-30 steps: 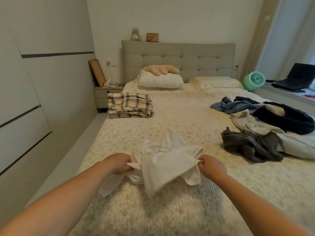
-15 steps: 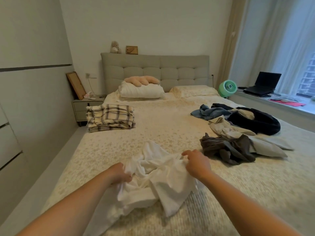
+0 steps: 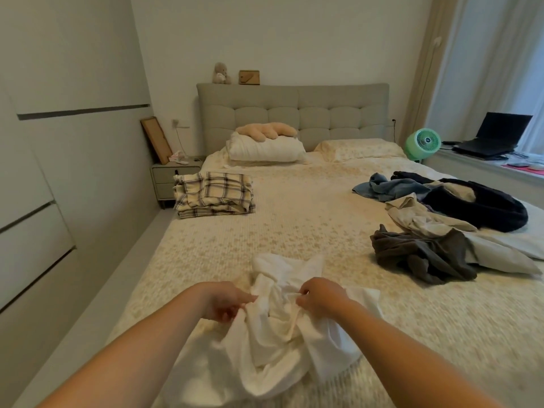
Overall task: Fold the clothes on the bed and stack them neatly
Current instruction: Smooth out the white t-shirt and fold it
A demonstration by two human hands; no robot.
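A crumpled white garment (image 3: 273,343) lies bunched at the near end of the bed (image 3: 309,219). My left hand (image 3: 226,301) grips its cloth on the left side, and my right hand (image 3: 319,294) pinches a fold close beside it. A folded plaid stack (image 3: 213,194) sits at the far left of the bed. On the right lies an unfolded heap: a dark grey garment (image 3: 421,254), a beige one (image 3: 426,219), a blue one (image 3: 388,188) and a dark navy one (image 3: 482,206).
Pillows (image 3: 265,148) lie against the grey headboard (image 3: 294,113). A nightstand (image 3: 173,175) stands left of the bed, beside white wardrobe doors (image 3: 44,172). A green fan (image 3: 422,142) and a laptop (image 3: 497,136) are on the window ledge at right.
My hands have drawn closer together on the white garment, and the cloth has bunched up and sagged toward me. The camera has turned right.
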